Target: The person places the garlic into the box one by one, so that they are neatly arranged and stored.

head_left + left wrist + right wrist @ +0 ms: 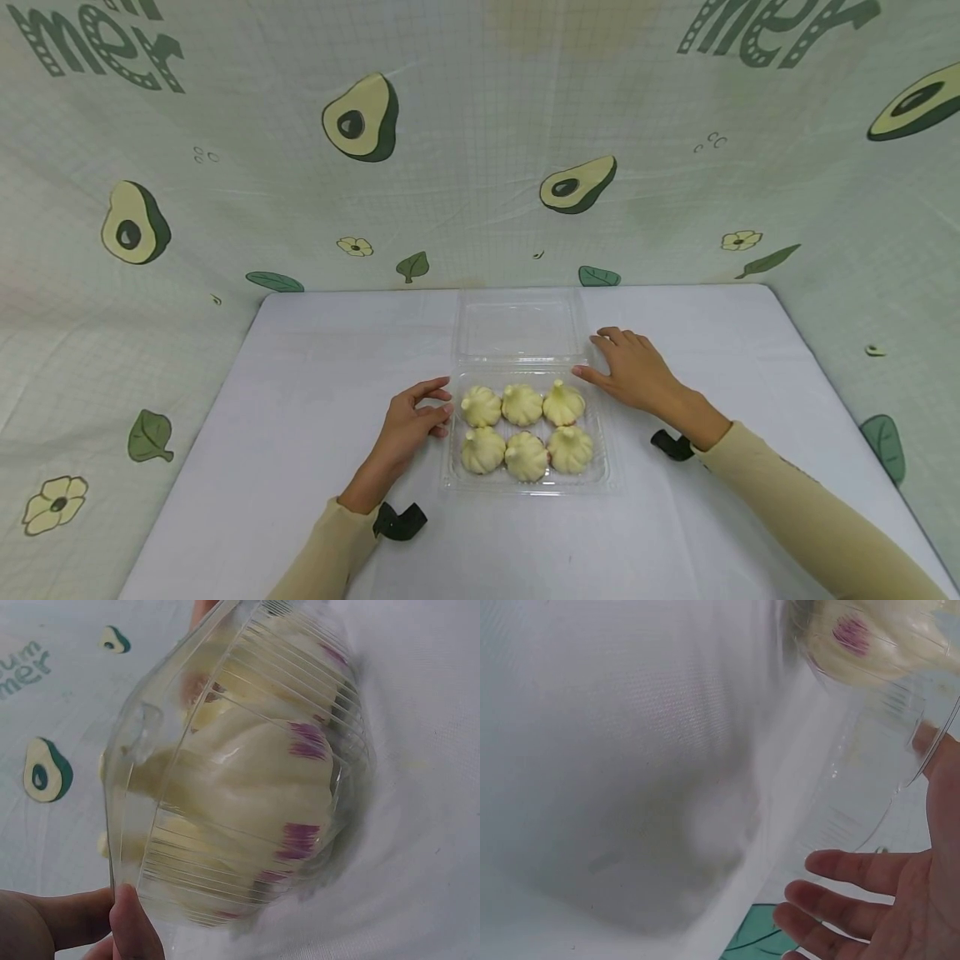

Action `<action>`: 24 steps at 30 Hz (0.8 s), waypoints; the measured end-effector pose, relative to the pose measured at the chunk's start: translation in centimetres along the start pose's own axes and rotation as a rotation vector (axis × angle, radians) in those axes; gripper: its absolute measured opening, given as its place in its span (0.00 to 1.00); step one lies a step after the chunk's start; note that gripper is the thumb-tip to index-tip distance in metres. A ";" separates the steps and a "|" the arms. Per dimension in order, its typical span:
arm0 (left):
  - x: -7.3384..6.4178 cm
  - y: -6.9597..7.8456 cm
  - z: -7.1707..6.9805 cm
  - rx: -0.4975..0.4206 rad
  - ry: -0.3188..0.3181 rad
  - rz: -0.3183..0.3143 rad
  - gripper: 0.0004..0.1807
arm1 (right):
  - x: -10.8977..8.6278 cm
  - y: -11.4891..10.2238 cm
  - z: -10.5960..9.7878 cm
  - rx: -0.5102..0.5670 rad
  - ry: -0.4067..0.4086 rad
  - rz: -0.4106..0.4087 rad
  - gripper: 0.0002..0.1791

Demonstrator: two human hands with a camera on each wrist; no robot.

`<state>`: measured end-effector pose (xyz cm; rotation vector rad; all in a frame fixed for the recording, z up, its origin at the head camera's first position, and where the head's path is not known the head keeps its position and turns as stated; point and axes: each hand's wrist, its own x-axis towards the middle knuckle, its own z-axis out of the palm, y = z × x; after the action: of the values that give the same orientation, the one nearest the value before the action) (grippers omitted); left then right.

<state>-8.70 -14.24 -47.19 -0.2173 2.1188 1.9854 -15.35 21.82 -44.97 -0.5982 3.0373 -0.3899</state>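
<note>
A clear plastic clamshell container (606, 479) lies with its lid (520, 330) folded back, away from the person. Garlic bulbs (527, 456) fill its base in two rows of three; purple streaks mark the lower side of a bulb (255, 772) in the left wrist view. At the container's left side, my left hand (408, 427) pinches the rim between thumb (136, 922) and fingers. My right hand (636, 367) is spread at the far right corner near the hinge. Its thumb touches the rim, while the other fingers (862, 871) extend loosely beside the lid.
A white-covered table (337, 358) lies beneath everything. Cloth with avocado prints (360, 117) hangs behind it and along both sides. Black wrist-worn pieces (400, 522) show below both hands.
</note>
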 end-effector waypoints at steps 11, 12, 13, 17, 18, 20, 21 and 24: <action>0.1 -0.1 0.0 0.000 0.003 0.015 0.26 | -0.1 0.0 0.1 0.031 0.038 0.008 0.41; 0.1 -0.1 0.0 0.001 0.003 0.017 0.26 | -0.1 0.0 0.1 0.032 0.043 0.009 0.41; 0.1 -0.1 0.0 -0.002 0.004 0.012 0.26 | -0.1 -0.1 0.1 0.034 0.046 0.010 0.41; 0.1 -0.1 0.0 -0.005 0.004 0.005 0.26 | -0.3 -0.2 0.2 0.042 0.061 0.017 0.42; 0.1 -0.1 0.0 -0.006 0.004 0.006 0.26 | -0.3 -0.2 0.2 0.044 0.067 0.018 0.42; 0.1 -0.1 0.0 -0.001 0.002 0.009 0.26 | -0.4 -0.3 0.3 0.051 0.081 0.020 0.42; 0.1 -0.1 0.0 -0.004 0.003 0.005 0.27 | -0.4 -0.3 0.3 0.056 0.089 0.021 0.42; 0.0 0.0 0.0 -0.001 0.005 0.002 0.26 | -0.4 -0.3 0.4 0.067 0.121 0.021 0.42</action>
<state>-8.71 -14.19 -47.18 -0.2202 2.1223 1.9893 -14.84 21.62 -45.27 -0.5583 3.1270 -0.5447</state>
